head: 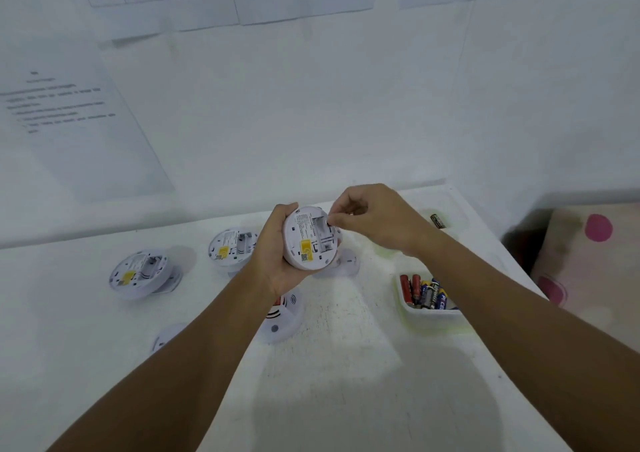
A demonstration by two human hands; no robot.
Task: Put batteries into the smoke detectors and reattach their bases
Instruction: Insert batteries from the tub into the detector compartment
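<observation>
- Above the middle of the white counter (pixel 346 365), held up off the surface: one smoke detector (pixel 310 238), back side tilted toward the camera, yellow label low, open battery bay at upper right.
- Left hand (pixel 277 261) wrapped round the left rim and underside of that detector, fingers curled, thumb along the upper left edge; forearm rising from the lower left.
- Right hand (pixel 370 216) just beside the bay from the right, fingertips bunched together and touching its upper right corner; whether a battery sits pinched in them cannot be told, too small and hidden.
- Key relation: bay directly left of the right fingertips, its long side running roughly up and down the tilted back; right hand the nearer and the working one, left merely steadying.
- Judged step: seating or adjusting something in the bay, base not yet back on this unit.
- Batteries (pixel 427 294) standing in a small white tray (pixel 433 316) at the right, below the right forearm; one loose dark battery (pixel 439 221) further back near the wall.
- Left of the hands, two more detectors lying back-up on the counter, one near (pixel 232 249), one further left (pixel 138 275), bays apparently empty.
- Under the left wrist, a face-up detector (pixel 284 320); behind the held unit, a round white piece (pixel 343 264), probably a loose base; another at the lower left (pixel 166 335).
</observation>
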